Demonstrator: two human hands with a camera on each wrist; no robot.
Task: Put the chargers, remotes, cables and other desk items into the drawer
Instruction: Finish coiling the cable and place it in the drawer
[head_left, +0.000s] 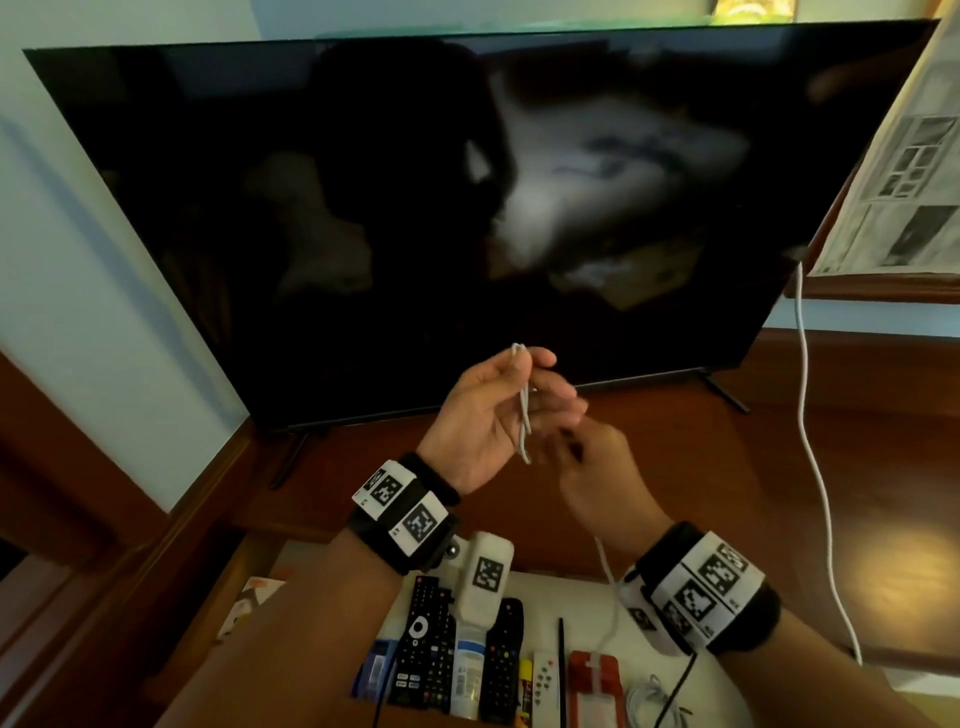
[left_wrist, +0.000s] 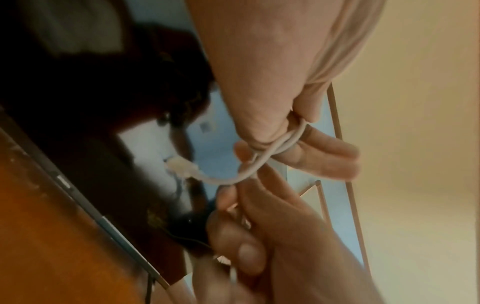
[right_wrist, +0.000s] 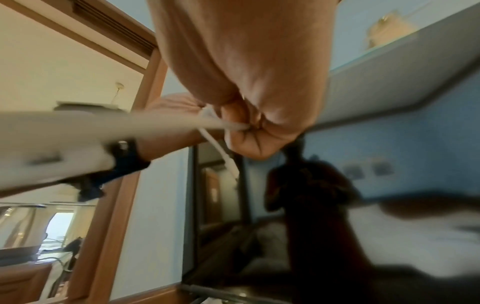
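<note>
Up in front of the television (head_left: 415, 208), both hands meet on one white cable (head_left: 524, 415): the left hand (head_left: 488, 415) pinches its folded loops, the right hand (head_left: 597, 478) grips its tail just beside it. Below the wrists, the open drawer (head_left: 566, 587) holds three remotes (head_left: 426, 644) side by side.

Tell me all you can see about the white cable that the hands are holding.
The white cable is thin, round and looks rubbery. It is folded into a few loops held in the left hand, in the air before the TV. The left wrist view shows it wound round the fingers, with a small white plug hanging free. The right hand pinches another part; a strand runs down past the right wrist.
</note>
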